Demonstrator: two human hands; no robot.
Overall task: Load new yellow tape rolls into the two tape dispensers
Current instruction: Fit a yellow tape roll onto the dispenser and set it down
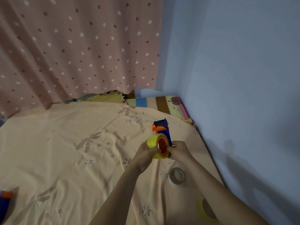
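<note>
A blue and orange tape dispenser (162, 129) is held up over the bed, its cutter end pointing away from me. A yellow tape roll (153, 144) sits on the dispenser's orange hub (162, 145). My left hand (146, 155) grips the roll from the left. My right hand (179, 151) holds the dispenser at its near end, right of the hub. A second yellow roll (208, 211) lies at the lower right, partly behind my right forearm. The second dispenser (4, 202) shows only partly at the left edge.
An empty grey tape core (177, 177) lies on the peach bedsheet (73, 151) between my arms. A dotted pink curtain (78, 46) hangs behind the bed. A blue wall (235, 78) runs along the right side, with a striped mat (162, 103) at the far corner.
</note>
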